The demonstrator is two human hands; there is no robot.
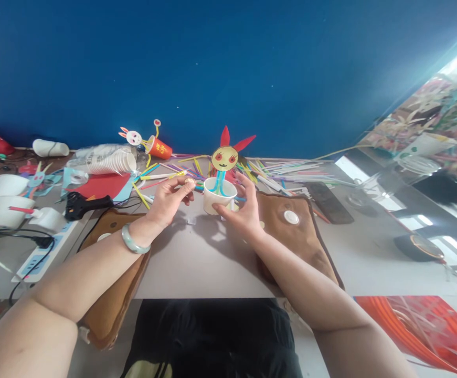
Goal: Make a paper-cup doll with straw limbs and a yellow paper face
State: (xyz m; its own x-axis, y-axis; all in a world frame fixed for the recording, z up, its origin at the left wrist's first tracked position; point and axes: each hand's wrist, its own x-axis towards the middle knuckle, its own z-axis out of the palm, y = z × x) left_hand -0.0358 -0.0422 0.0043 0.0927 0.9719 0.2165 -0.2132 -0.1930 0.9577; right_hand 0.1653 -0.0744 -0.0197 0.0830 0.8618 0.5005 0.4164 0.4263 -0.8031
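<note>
Over the grey table [197, 273], the right hand [248, 212] grips the white cup [213, 202]; the left hand [166, 202] pinches a small pale piece [189, 182]. Excess pressure could dent the cup, tilting the figure [225, 159].

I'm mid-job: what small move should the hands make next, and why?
Probably ease the left hand toward the paper cup, with the right hand bracing it. The right hand holds the cup upright, while the left fingertips, pinched on what looks like a small pale piece, sit beside it, apart.
</note>
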